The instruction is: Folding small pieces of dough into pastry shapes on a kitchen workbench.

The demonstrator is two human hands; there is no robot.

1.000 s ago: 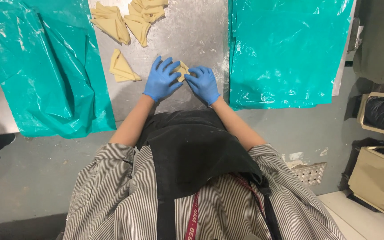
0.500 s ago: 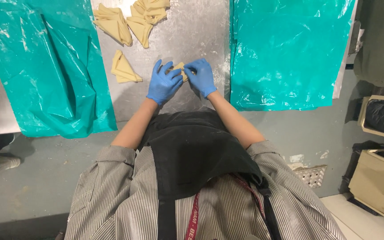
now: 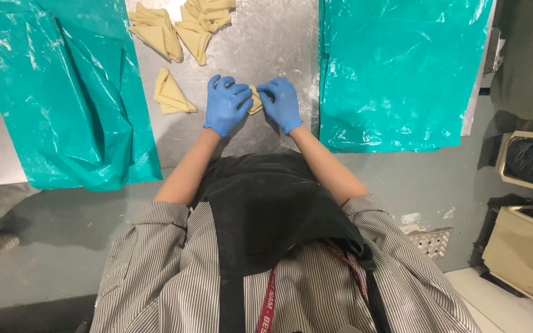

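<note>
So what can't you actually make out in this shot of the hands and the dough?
Head view only:
- Dough piece: mostly covered by the left hand and right hand; its shape is unclear.
- Each hand's grip: fingertips hide the contact.
- Dough pile: cut off by the top edge.
- Table: partly under teal sheets.

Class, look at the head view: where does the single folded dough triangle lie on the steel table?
The single folded dough triangle lies on the steel table, just left of the left hand, beside the teal plastic sheet.
</note>
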